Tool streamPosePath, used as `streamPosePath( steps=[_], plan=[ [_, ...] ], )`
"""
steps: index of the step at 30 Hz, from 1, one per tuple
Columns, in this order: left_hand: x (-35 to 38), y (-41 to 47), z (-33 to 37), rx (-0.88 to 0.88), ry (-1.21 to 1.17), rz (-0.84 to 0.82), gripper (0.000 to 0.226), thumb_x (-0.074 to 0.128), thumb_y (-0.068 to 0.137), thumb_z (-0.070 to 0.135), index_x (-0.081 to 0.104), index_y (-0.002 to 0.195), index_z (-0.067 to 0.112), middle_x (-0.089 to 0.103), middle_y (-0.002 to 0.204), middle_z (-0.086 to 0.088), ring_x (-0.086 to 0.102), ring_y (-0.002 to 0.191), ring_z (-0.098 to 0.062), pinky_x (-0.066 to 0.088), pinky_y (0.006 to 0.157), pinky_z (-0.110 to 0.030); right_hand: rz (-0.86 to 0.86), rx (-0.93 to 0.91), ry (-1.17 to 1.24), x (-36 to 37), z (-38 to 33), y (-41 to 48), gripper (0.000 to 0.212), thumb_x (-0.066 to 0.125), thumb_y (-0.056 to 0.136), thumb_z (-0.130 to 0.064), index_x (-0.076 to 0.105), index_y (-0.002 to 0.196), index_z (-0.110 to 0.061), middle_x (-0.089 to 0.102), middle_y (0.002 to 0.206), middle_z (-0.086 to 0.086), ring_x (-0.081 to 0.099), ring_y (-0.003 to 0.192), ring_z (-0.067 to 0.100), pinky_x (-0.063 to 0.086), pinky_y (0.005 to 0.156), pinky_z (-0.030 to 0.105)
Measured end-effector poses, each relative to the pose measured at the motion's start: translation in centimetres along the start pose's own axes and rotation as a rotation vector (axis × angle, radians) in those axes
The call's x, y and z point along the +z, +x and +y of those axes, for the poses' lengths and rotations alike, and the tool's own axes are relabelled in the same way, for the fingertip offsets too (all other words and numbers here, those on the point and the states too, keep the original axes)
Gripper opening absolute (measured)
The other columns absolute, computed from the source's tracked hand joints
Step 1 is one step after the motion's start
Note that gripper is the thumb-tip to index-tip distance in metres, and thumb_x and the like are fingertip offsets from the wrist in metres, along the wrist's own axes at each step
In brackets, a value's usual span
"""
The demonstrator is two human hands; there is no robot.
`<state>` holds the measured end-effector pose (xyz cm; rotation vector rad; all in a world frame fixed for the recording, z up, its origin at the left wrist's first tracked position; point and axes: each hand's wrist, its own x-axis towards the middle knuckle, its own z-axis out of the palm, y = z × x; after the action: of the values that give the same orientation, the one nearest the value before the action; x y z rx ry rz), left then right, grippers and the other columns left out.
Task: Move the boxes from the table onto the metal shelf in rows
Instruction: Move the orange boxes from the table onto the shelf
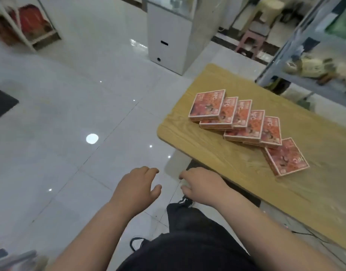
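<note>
Both the left hand (pixel 136 185) and right hand (pixel 202 185) were loose and held nothing, near the red boxes (pixel 236 118) on the table (pixel 187 132).

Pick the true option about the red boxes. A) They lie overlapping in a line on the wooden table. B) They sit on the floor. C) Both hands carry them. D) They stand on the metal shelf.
A: the red boxes overlap on the wooden table; left hand and right hand hold nothing.
</note>
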<state>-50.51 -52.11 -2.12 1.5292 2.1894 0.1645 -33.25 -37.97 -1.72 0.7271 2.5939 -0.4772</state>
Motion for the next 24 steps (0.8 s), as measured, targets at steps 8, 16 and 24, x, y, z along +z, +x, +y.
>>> streamPosePath(
  steps=[8, 16, 24],
  plan=[
    [1.4, 6.2, 8.7, 0.188, 0.098, -0.065, 0.050, 0.047, 0.096, 0.046, 0.045, 0.143, 0.028, 0.054, 0.137, 0.007, 0.050, 0.122, -0.016, 0.048, 0.091, -0.033, 0.107, 0.292, 0.177, 0.8, 10.4, -5.9, 0.030, 0.045, 0.097, -0.039, 0.061, 0.115, -0.021, 0.066, 0.107, -0.001, 0.062, 0.095, 0.024, 0.055, 0.072, 0.038],
    [1.9, 12.8, 14.3, 0.090, 0.151, -0.037, 0.047, 0.051, 0.095, 0.045, 0.050, 0.139, 0.029, 0.057, 0.134, 0.009, 0.054, 0.118, -0.015, 0.050, 0.085, -0.032, 0.140, 0.256, 0.248, -0.9, 20.3, -5.7, 0.041, 0.046, 0.098, -0.040, 0.053, 0.135, -0.026, 0.064, 0.124, 0.000, 0.060, 0.110, 0.025, 0.054, 0.080, 0.041],
    [1.4, 17.3, 16.3, -0.030, 0.144, -0.036, 0.045, 0.052, 0.094, 0.044, 0.051, 0.137, 0.028, 0.059, 0.130, 0.008, 0.057, 0.116, -0.016, 0.053, 0.084, -0.036, 0.153, 0.221, 0.331, -3.1, 24.5, -1.7, 0.046, 0.046, 0.097, -0.041, 0.047, 0.141, -0.026, 0.064, 0.127, 0.000, 0.062, 0.108, 0.026, 0.056, 0.078, 0.042]
  ],
)
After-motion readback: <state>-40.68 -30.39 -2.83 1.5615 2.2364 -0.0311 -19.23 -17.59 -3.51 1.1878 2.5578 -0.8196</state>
